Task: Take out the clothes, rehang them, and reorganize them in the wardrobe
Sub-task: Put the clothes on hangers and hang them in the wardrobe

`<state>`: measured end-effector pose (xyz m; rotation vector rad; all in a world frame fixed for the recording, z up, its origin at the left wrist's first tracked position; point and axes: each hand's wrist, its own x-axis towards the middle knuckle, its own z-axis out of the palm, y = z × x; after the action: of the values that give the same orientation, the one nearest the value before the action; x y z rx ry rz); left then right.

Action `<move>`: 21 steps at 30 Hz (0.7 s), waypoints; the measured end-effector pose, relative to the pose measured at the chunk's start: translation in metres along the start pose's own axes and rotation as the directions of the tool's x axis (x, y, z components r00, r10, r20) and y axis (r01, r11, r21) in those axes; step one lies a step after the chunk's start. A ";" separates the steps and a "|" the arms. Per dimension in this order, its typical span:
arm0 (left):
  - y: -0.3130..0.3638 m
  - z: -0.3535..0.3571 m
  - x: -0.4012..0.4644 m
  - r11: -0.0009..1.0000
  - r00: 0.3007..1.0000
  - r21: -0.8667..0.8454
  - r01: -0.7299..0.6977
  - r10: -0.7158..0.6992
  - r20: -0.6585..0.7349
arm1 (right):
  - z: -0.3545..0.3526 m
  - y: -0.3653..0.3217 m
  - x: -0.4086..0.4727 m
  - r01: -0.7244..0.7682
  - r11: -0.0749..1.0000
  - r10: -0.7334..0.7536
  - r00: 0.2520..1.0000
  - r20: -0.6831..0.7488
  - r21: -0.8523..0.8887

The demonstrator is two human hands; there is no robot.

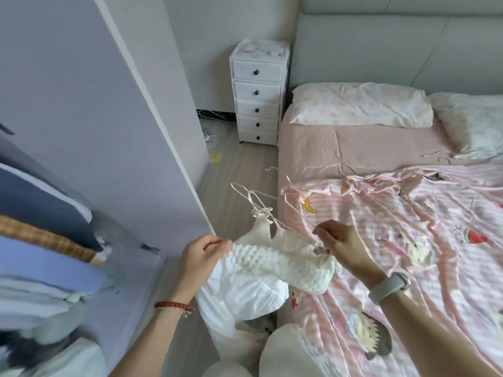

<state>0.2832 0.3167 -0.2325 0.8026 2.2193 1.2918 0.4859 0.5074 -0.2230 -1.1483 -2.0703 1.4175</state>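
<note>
A white knitted strappy top (275, 257) with a loose white skirt part hangs between my hands, beside the bed's edge. My left hand (200, 254) pinches its left edge. My right hand (340, 246) pinches a thin strap and the wire of a white hanger (258, 197), whose hook points up and left above the top. The open wardrobe door (114, 126) stands at the left. Hung clothes (46, 235) in dark blue, brown and light blue show at the far left, blurred.
A bed with a pink striped cartoon quilt (408, 268) and two pillows (359, 104) fills the right. More hangers (435, 155) lie on it. A white drawer tower (257, 93) stands by the headboard. Plastic wrap (215, 142) lies on the wooden floor.
</note>
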 end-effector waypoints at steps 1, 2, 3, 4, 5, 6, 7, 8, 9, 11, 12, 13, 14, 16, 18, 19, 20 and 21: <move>-0.008 -0.007 -0.014 1.000 1.000 -0.007 0.015 -0.015 -0.018 | 0.007 -0.001 -0.011 0.003 1.000 -0.002 0.999 0.043 -0.026; -0.016 -0.014 -0.027 0.999 0.999 -0.014 0.029 -0.030 -0.043 | 0.014 -0.002 -0.021 0.015 0.998 -0.010 0.996 0.088 -0.054; -0.024 -0.023 -0.040 0.999 0.996 -0.018 0.049 -0.050 -0.072 | 0.022 -0.005 -0.030 0.034 0.996 -0.023 0.990 0.136 -0.080; -0.031 -0.032 -0.051 0.997 0.991 -0.023 0.075 -0.077 -0.106 | 0.030 -0.008 -0.036 0.062 0.993 -0.041 0.981 0.188 -0.102; -0.038 -0.042 -0.063 0.993 0.983 -0.034 0.109 -0.113 -0.148 | 0.039 -0.013 -0.042 0.099 0.986 -0.064 0.967 0.246 -0.133; -0.045 -0.053 -0.076 0.988 0.969 -0.053 0.143 -0.151 -0.197 | 0.050 -0.019 -0.046 0.139 0.977 -0.084 0.950 0.302 -0.164; -0.051 -0.065 -0.088 0.983 0.950 -0.076 0.169 -0.183 -0.252 | 0.062 -0.027 -0.050 0.178 0.966 -0.106 0.932 0.347 -0.185; -0.057 -0.078 -0.100 0.978 0.928 -0.094 0.187 -0.207 -0.310 | 0.077 -0.036 -0.053 0.215 0.959 -0.130 0.913 0.386 -0.186; -0.062 -0.093 -0.113 0.974 0.902 -0.103 0.202 -0.226 -0.367 | 0.093 -0.046 -0.056 0.235 0.958 -0.146 0.892 0.427 -0.163; -0.068 -0.124 -0.135 0.967 0.849 -0.102 0.234 -0.254 -0.462 | 0.127 -0.067 -0.060 0.246 0.966 -0.169 0.839 0.517 -0.084; -0.071 -0.140 -0.146 0.962 0.821 -0.109 0.251 -0.271 -0.503 | 0.145 -0.078 -0.061 0.256 0.965 -0.184 0.806 0.562 -0.051; -0.072 -0.155 -0.157 0.956 0.790 -0.127 0.265 -0.291 -0.540 | 0.162 -0.090 -0.063 0.266 0.963 -0.193 0.771 0.607 -0.031; -0.073 -0.170 -0.169 0.949 0.753 -0.154 0.276 -0.313 -0.579 | 0.180 -0.103 -0.063 0.278 0.961 -0.206 0.729 0.653 -0.008; -0.073 -0.199 -0.189 0.936 0.656 -0.211 0.282 -0.349 -0.669 | 0.214 -0.132 -0.065 0.326 0.944 -0.254 0.631 0.733 0.047; -0.071 -0.227 -0.208 0.924 0.545 -0.257 0.285 -0.376 -0.749 | 0.246 -0.161 -0.067 0.387 0.916 -0.311 0.513 0.800 0.108; -0.069 -0.240 -0.217 0.917 0.490 -0.285 0.280 -0.392 -0.778 | 0.263 -0.176 -0.070 0.411 0.901 -0.331 0.452 0.828 0.137; -0.067 -0.252 -0.226 0.912 0.436 -0.311 0.267 -0.402 -0.805 | 0.279 -0.191 -0.073 0.427 0.889 -0.348 0.391 0.852 0.167; -0.064 -0.264 -0.234 0.911 0.384 -0.328 0.249 -0.404 -0.831 | 0.295 -0.206 -0.077 0.432 0.880 -0.358 0.333 0.872 0.197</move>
<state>0.2711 -0.0311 -0.1464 -0.6024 2.7379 1.8857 0.2431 0.2405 -0.1513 0.3518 -2.7907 1.8912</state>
